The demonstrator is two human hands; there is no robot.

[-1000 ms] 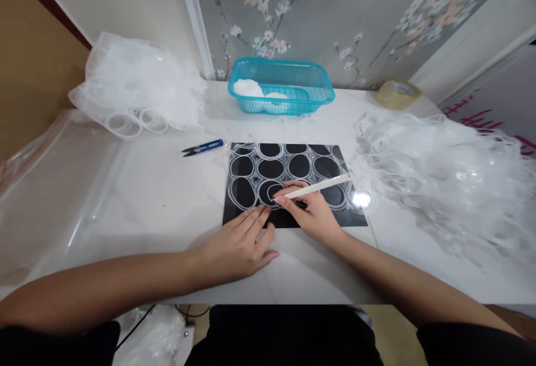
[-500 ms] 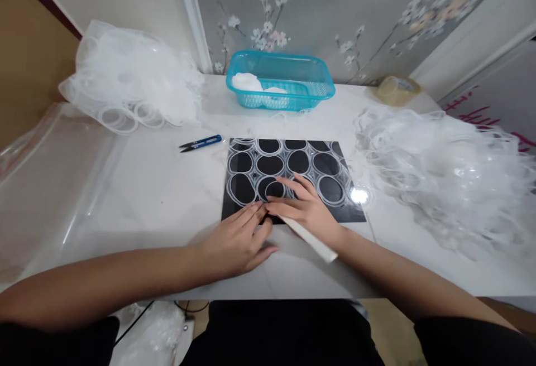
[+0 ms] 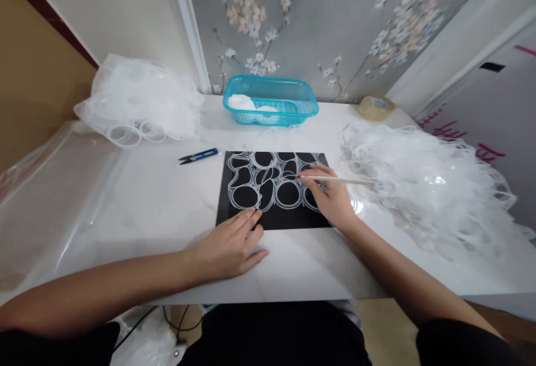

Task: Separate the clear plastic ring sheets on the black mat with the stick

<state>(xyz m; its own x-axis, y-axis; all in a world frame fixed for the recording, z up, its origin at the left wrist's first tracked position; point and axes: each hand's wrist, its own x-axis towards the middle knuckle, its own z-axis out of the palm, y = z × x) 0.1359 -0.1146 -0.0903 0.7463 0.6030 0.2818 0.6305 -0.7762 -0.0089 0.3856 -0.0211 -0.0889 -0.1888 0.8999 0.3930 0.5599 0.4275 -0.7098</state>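
Since half a second back, right hand has shifted from the near edge of the black mat to its far right part, and the white stick has swung from pointing back toward the body to lying nearly level, tail out to the right. Ring sheet on the mat now looks bunched and overlapped rather than flat in rows.

Right hand: closed in a pen-style pinch on the stick. Stick's long axis runs left to right; its tip sits at the left, by the fingertips, on or just above the clear rings at the mat's upper right. Contact with the rings cannot be told.

Left hand: open, fingers flat and together, palm down on the desk, fingertips touching the mat's near edge left of centre. Holds nothing.

Ring sheet lies forward of both hands, between them. Right hand is the nearer one and already over it; left hand is at the mat's edge, just short of the rings.

Around: blue thread snips to the left of the mat, apart from it. Teal basket behind, with white pieces inside. Heap of clear ring scrap just right of the right hand; another white heap far left. Tape roll at back right.
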